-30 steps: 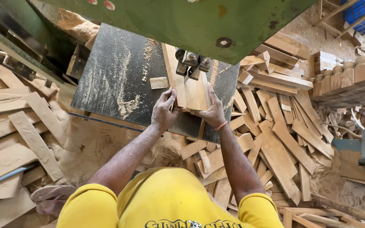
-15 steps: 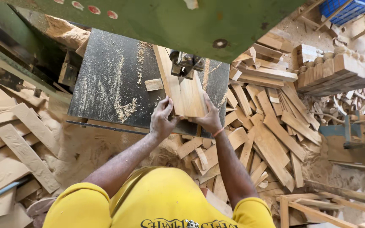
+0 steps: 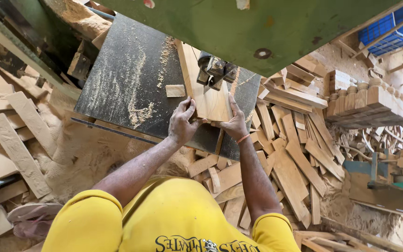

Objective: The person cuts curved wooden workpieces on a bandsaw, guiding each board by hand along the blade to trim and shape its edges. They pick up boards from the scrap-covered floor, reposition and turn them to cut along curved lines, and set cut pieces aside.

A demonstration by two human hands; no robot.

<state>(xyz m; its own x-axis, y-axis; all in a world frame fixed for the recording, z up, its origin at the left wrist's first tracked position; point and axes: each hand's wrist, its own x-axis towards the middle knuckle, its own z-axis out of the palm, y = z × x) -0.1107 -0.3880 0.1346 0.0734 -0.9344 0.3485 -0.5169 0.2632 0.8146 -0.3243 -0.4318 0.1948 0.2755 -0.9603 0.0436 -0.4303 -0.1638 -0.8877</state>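
A pale wooden board lies flat on the dark, sawdust-strewn saw table, running under the blade guide of a green band saw. My left hand grips the board's near left corner. My right hand presses on its near right edge, with an orange band at the wrist. A small wooden offcut rests on the table just left of the board.
Heaps of cut wooden planks lie on the floor to the right, more planks to the left. Stacked turned wooden pieces sit at right, a blue crate at the top right. Sawdust covers the ground.
The view has moved closer. The board has slid further under the blade guide, and both hands have followed it forward on the table.
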